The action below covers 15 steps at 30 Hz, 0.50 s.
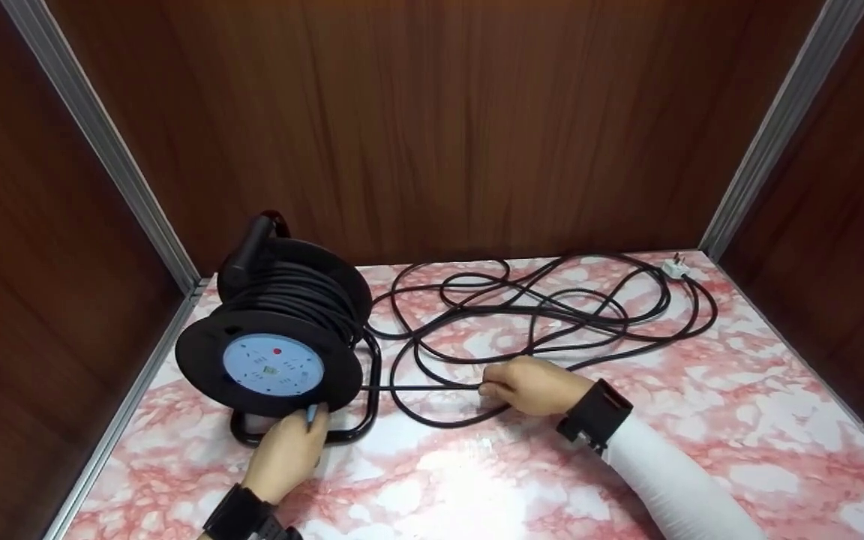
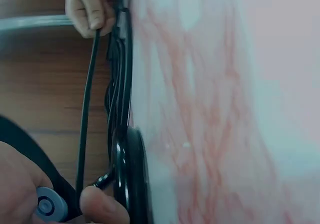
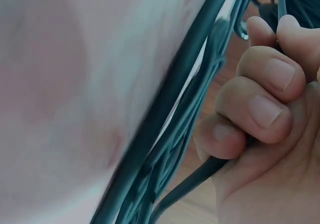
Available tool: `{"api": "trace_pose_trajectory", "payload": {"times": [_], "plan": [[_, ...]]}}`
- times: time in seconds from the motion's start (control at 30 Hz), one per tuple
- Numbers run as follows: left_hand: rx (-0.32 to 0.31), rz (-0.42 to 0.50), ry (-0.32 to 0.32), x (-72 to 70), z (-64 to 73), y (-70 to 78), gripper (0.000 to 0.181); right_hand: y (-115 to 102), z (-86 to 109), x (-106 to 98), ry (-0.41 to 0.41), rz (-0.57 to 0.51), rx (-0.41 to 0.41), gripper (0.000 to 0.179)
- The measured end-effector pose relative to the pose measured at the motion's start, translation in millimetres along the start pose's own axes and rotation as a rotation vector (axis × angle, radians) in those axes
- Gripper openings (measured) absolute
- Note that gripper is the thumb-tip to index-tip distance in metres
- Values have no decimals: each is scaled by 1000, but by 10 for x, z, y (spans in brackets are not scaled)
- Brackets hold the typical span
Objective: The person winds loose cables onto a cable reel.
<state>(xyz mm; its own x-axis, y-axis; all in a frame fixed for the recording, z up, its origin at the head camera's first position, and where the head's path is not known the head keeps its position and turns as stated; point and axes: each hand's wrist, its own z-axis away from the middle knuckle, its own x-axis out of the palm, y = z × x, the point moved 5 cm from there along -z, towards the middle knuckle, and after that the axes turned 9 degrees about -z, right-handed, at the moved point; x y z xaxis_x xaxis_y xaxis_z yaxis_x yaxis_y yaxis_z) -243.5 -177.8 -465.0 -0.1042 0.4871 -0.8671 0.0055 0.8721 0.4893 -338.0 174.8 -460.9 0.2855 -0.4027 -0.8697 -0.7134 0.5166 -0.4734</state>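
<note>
A black cable reel with a light-blue socket face stands at the left in the head view, cable wound around its drum. At the lower rim of its front disc, my left hand grips a small blue crank knob. The left wrist view shows that round knob between thumb and fingers. To the right, my right hand holds the black cable, which runs straight from it to the reel. In the right wrist view the fingers curl around the cable.
Loose loops of cable spread over the pink-and-white marbled table behind my right hand. A white plug lies at the back right corner. The reel rests on a black tube stand. Brown wood-look panels enclose the table's back and sides.
</note>
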Motion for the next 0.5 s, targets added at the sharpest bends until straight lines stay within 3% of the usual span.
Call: {"api": "trace_pose_trajectory", "payload": {"times": [0.17, 0.5], "plan": [[-120, 130, -92, -8, 8, -129, 59, 31, -3, 5, -9, 14, -1, 26], [-157, 105, -66, -96, 30, -280, 55, 71, 46, -63, 7, 62, 24, 18]]}}
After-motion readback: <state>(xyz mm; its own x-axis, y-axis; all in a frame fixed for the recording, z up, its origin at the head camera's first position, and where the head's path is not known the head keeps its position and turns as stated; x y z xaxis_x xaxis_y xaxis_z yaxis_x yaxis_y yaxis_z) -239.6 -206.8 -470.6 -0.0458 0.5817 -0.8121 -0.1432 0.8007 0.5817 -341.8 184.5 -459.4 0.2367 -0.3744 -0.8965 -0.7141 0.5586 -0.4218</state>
